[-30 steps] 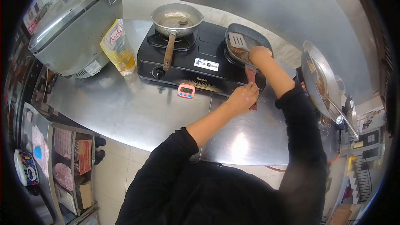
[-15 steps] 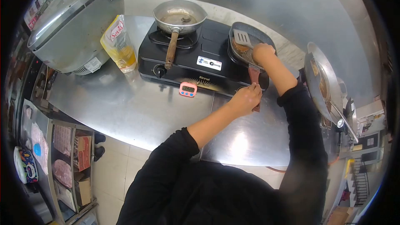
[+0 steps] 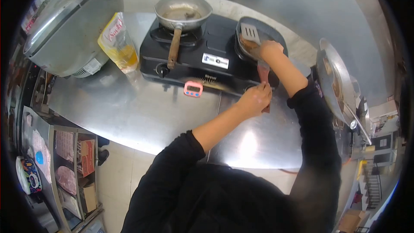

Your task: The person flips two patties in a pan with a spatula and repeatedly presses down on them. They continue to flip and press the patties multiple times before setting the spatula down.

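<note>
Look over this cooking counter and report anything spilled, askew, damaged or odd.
Nothing looks plainly spilled or damaged. The wide metal pan at the far right looks tilted, which seems odd, but the lens bends the picture's edges, so I cannot tell whether it truly leans. The left hand holds the pan handle by the stove.

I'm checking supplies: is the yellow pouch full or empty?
Partly full: the pouch shows yellow liquid in its lower part and looks clear just above that.

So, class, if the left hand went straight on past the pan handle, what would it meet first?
Probably the right forearm, near the black cuff; depth is unclear, so the left hand might pass beneath it.
</note>
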Available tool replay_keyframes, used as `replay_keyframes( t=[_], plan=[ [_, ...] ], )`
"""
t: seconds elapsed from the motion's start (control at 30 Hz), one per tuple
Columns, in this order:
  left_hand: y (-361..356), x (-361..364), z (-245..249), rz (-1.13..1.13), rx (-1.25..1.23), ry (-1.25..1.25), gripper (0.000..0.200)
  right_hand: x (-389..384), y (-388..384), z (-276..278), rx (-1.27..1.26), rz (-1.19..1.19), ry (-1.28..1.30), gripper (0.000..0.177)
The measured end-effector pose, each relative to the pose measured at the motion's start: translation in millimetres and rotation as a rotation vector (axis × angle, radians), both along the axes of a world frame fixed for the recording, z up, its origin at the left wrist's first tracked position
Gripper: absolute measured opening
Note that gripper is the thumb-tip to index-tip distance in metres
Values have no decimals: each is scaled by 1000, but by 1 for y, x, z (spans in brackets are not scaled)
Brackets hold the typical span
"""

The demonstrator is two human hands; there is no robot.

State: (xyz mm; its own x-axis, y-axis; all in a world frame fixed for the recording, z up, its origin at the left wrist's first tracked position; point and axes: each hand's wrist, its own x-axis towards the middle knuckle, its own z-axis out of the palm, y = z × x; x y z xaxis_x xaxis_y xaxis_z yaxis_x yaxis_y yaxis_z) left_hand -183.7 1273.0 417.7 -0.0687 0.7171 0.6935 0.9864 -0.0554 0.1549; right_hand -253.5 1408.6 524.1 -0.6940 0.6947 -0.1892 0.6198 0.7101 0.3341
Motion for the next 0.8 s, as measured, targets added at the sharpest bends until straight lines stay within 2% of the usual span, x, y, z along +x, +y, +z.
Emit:
replay_keyframes(
  t=[0.1, 0.2, 0.33, 0.4, 0.53, 0.63, 0.8],
  plan=[
    [2, 2, -6, 5, 30, 1, 60, 9, -3, -24, 30, -34, 48, 26],
    [0, 3, -3, 6, 4, 2, 60, 9, 4, -5, 39, 81, -69, 27],
    [-2, 1, 0, 10, -16, 35, 61, 14, 31, -7, 73, 102, 19, 25],
    [-5, 0, 2, -31, -11, -32, 58, 30, 30, -9, 84, 88, 49, 25],
    [-4, 0, 2, -54, -27, -41, 56, 23, 39, 11, 140, 191, -91, 25],
    [-3, 1, 1, -8, -28, -1, 61, 10, 25, 10, 89, 129, -69, 25],
    [-1, 0, -3, 3, -5, 22, 57, 18, 2, -11, 29, -32, 36, 24]
  ],
)
